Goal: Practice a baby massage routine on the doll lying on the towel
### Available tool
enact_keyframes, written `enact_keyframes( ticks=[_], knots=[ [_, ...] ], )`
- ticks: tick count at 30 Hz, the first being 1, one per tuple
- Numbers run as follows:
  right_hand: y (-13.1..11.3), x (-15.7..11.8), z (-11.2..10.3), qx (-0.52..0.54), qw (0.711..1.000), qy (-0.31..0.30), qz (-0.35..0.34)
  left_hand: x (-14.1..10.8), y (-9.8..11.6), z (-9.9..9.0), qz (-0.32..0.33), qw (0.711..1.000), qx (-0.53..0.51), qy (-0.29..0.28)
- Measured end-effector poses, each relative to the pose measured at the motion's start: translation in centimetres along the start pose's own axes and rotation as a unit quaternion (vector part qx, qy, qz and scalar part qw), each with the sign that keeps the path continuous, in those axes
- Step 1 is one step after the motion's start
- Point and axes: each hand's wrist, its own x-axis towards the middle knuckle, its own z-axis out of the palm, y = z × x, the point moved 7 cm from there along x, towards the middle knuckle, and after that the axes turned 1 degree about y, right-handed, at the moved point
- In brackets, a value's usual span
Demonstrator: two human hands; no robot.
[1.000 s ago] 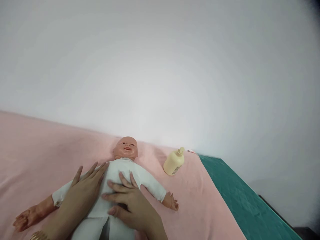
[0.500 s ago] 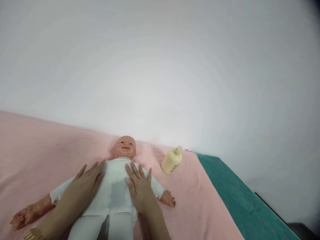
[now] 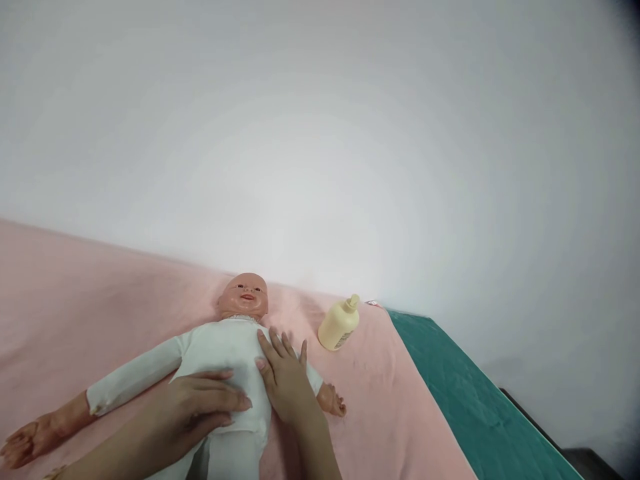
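Note:
A baby doll (image 3: 245,347) in a white cloth suit lies face up, its head away from me and its arms spread. My left hand (image 3: 200,403) lies across the doll's lower belly, fingers extended and pointing right, holding nothing. Flat on the doll's chest and shoulder at the right side rests my right hand (image 3: 285,380), its fingers spread. To the right of the doll, a pale yellow pump bottle (image 3: 339,325) stands on the pink cloth (image 3: 380,400).
A green mat (image 3: 465,393) shows beyond the pink cloth's right edge. Behind everything rises a pale wall (image 3: 310,147). A dark object (image 3: 590,461) is at the lower right corner.
My left hand has moved from the doll's left-side shoulder in view down to its belly, and its fingers now point right. My right hand stays on the chest. The view has shifted slightly.

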Motion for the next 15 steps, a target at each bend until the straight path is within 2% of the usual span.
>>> enact_keyframes(
  ticks=[3,4,7,11,15],
  knots=[
    [0.0,-0.1,0.0,0.001,1.0,-0.001,-0.001,0.1,0.2,1.2,0.01,0.997,-0.025,-0.07],
    [0.0,-0.1,0.0,0.001,1.0,0.0,-0.001,0.1,-0.2,1.4,0.0,0.997,-0.031,-0.076],
    [0.0,0.0,0.1,0.001,1.0,0.003,-0.003,0.1,-1.7,1.6,-0.019,0.995,-0.05,-0.082],
    [0.0,0.0,0.1,0.001,1.0,0.011,-0.005,-0.1,-3.3,2.1,0.008,0.995,-0.047,-0.093],
    [0.1,0.0,0.3,-0.008,1.0,0.01,-0.002,-0.5,-4.4,2.7,0.02,0.997,-0.016,-0.073]
  ],
)
